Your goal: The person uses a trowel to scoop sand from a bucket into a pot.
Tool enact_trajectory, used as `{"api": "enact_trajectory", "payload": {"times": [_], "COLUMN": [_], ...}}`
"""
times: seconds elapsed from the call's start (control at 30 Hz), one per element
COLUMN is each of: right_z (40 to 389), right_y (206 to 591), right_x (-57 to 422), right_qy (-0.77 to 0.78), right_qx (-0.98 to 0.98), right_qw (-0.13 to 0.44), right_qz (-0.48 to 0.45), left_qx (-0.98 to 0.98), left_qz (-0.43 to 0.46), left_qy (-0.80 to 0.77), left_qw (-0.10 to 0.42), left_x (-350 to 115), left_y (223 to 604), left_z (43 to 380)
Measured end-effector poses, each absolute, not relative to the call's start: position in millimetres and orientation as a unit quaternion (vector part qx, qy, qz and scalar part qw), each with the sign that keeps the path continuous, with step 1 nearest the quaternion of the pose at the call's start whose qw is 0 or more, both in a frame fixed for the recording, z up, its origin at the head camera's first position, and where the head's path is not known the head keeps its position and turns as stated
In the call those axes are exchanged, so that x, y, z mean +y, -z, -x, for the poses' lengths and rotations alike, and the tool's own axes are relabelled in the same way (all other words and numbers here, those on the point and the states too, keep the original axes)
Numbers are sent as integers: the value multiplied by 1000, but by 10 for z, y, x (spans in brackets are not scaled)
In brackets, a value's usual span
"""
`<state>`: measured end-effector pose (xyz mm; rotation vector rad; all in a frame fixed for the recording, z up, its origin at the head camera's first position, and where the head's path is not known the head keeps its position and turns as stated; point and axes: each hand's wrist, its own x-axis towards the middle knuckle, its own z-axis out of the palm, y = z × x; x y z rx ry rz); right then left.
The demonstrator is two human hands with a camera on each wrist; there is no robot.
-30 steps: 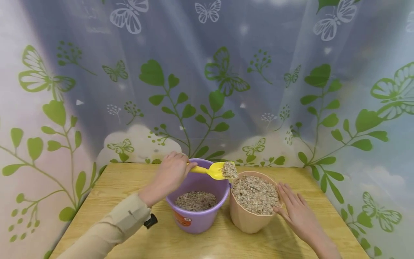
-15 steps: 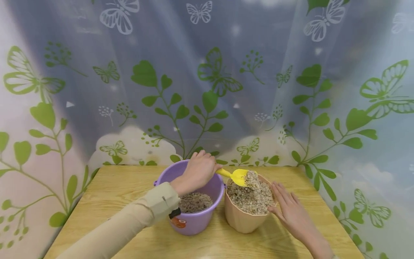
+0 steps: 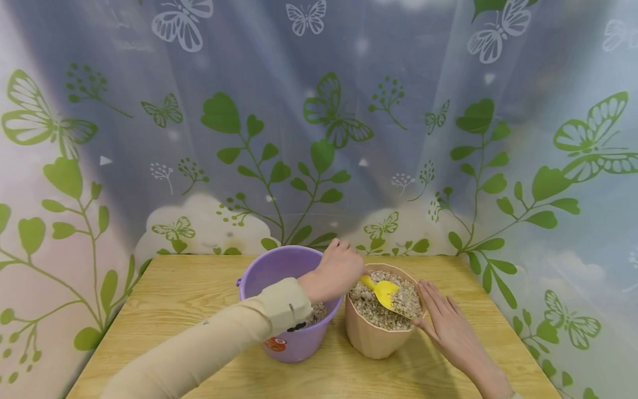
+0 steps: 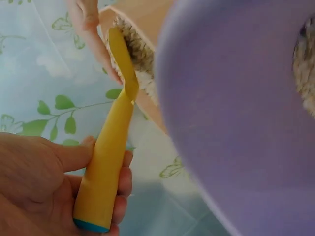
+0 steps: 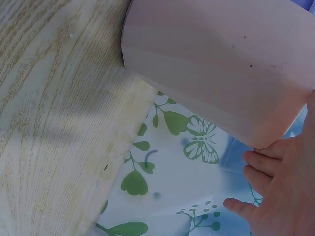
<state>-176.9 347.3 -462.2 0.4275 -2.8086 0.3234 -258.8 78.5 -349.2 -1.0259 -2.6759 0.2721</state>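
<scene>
My left hand [image 3: 335,271] grips the handle of a yellow toy shovel [image 3: 386,293]. In the left wrist view the thumb and fingers wrap round the yellow handle [image 4: 106,162], which ends in teal. The shovel's scoop is tilted down over the gravel [image 3: 371,307] that nearly fills a peach faceted pot [image 3: 372,339]. My right hand [image 3: 452,327] rests against the pot's right rim, fingers fairly straight. The right wrist view shows the right hand [image 5: 283,184] touching the pot's wall [image 5: 221,64]. To the pot's left stands a purple bucket [image 3: 279,266], partly hidden by my left forearm.
More gravel [image 3: 316,314] lies in the bottom of the bucket. Both containers stand close together on a wooden table [image 3: 194,277]. Behind it hangs a curtain [image 3: 299,138] printed with leaves and butterflies.
My left hand has moved right, from over the bucket to the pot. The shovel has gone lower and tipped, with its gravel spilling onto the pot's gravel. My right hand stays at the rim.
</scene>
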Motion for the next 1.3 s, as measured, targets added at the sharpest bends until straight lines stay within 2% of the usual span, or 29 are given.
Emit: {"api": "enact_trajectory", "payload": {"times": [0.27, 0.53, 0.77, 0.97, 1.3], "right_z": [1774, 1773, 1777, 1783, 1770], "right_y": [4631, 4650, 4641, 4621, 4602], "right_x": [3486, 3480, 3481, 3469, 3477], "right_qy": [-111, -113, -116, -111, -102], "right_qx": [-972, -969, -968, -968, -972], "right_qw": [142, 154, 156, 157, 147], "right_qz": [-148, -156, -158, -160, -154], "left_qx": [-899, -886, -856, -851, -922], "left_qz": [386, 401, 397, 362, 291], "left_qy": [-120, -176, -238, -274, -141], "left_qw": [168, 152, 230, 264, 213], "left_x": [791, 673, 588, 557, 255], "left_y": [3368, 3181, 3080, 3013, 3059], "left_z": [2547, 2523, 2517, 2539, 2648]}}
